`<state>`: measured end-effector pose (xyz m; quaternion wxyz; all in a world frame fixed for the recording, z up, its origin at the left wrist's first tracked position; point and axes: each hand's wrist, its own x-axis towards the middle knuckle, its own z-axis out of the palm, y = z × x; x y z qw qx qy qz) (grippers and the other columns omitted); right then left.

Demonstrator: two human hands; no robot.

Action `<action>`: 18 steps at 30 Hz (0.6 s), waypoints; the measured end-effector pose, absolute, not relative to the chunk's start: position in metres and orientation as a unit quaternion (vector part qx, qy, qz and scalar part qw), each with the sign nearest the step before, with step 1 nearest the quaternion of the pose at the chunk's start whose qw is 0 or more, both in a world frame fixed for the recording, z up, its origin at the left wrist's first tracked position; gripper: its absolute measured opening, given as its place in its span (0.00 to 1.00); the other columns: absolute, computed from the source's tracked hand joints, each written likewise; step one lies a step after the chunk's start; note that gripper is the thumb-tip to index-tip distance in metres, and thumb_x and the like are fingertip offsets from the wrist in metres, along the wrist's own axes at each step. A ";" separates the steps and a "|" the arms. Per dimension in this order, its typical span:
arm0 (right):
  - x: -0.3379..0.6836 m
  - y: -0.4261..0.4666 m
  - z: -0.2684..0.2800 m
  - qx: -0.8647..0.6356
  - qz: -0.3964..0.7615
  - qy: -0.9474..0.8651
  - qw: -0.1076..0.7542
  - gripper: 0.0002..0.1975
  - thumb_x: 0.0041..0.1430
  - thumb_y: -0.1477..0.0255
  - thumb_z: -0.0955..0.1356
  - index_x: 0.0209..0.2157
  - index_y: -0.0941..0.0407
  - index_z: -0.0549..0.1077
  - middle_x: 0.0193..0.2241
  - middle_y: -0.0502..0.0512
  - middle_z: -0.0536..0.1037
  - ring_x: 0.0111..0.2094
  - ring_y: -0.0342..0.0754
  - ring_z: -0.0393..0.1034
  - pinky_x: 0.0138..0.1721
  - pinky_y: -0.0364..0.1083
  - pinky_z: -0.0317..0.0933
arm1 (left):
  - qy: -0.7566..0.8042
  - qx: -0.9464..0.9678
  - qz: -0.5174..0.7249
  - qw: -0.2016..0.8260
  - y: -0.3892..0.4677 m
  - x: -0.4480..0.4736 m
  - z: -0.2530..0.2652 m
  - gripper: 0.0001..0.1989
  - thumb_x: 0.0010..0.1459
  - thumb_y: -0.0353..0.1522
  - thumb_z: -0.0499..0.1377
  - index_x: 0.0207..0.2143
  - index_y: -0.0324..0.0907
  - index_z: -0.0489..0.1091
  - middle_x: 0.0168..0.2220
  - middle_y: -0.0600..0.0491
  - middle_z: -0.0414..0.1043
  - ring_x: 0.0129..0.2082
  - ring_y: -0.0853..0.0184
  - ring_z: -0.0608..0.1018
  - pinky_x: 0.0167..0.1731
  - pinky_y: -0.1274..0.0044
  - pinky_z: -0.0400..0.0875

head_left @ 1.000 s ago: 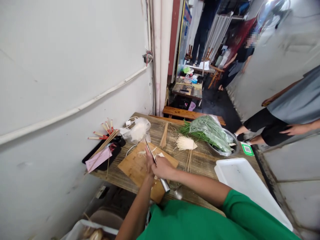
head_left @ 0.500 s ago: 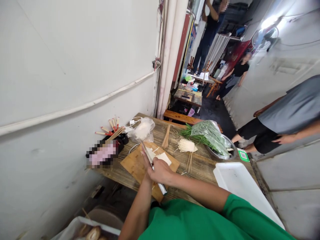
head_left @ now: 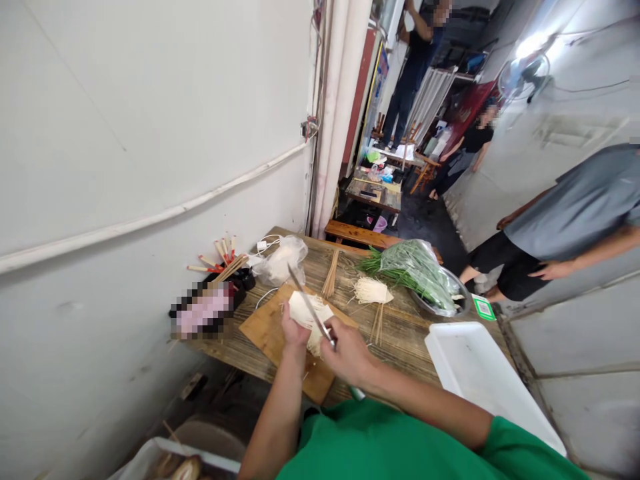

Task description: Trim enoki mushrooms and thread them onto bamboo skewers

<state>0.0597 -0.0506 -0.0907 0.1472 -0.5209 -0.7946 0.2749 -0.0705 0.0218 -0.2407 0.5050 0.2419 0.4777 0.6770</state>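
My left hand (head_left: 294, 329) is closed on a flat, pale bunch of enoki mushrooms (head_left: 300, 309), above the wooden cutting board (head_left: 267, 327). In my right hand (head_left: 347, 352) is a long knife (head_left: 306, 295). Its blade slants across the mushrooms, pointing away from me; whether it touches them I cannot tell. More pale strands (head_left: 315, 345) hang or lie between the hands. Another enoki bunch (head_left: 371, 291) rests on the table to the right, near some thin wooden skewers (head_left: 377, 325). Farther back lie more skewers (head_left: 330, 275).
Beyond the board sits a clear plastic bag (head_left: 284, 261). Bagged greens (head_left: 413, 267) fill a metal bowl at the table's far right. A white tray (head_left: 470, 347) lies on the right. One person in grey (head_left: 575, 213) stands close by; others are farther back.
My hands have moved apart. The right hand has shifted right with the knife, and the left now shows the enoki bunch fanned out, its broad side facing up.
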 end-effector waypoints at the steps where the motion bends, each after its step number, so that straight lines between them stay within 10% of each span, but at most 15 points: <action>1: 0.074 -0.050 -0.096 -0.538 0.261 -0.786 0.156 0.10 0.57 0.72 0.59 0.41 0.58 0.63 0.25 0.51 0.73 0.25 0.44 0.68 0.27 0.41 0.54 | 0.457 0.217 0.683 0.526 0.022 -0.072 -0.241 0.33 0.59 0.49 0.38 0.48 0.33 0.67 0.44 0.41 0.74 0.45 0.56 0.75 0.44 0.66 0.69; 7: 0.173 -0.063 -0.161 -0.707 0.167 -0.681 0.097 0.08 0.57 0.71 0.60 0.39 0.55 0.65 0.30 0.55 0.76 0.32 0.51 0.72 0.32 0.44 0.57 | 0.360 0.143 0.663 0.641 0.020 -0.087 -0.234 0.22 0.56 0.41 0.47 0.46 0.40 0.71 0.30 0.48 0.79 0.38 0.58 0.79 0.47 0.65 0.67; 18: 0.247 -0.121 -0.240 -0.817 0.157 -0.548 0.088 0.13 0.49 0.79 0.60 0.38 0.54 0.64 0.32 0.68 0.74 0.40 0.58 0.72 0.40 0.52 0.60 | 0.373 0.069 0.582 0.719 0.025 -0.105 -0.221 0.32 0.50 0.32 0.51 0.60 0.50 0.50 0.43 0.54 0.74 0.47 0.56 0.72 0.48 0.61 0.66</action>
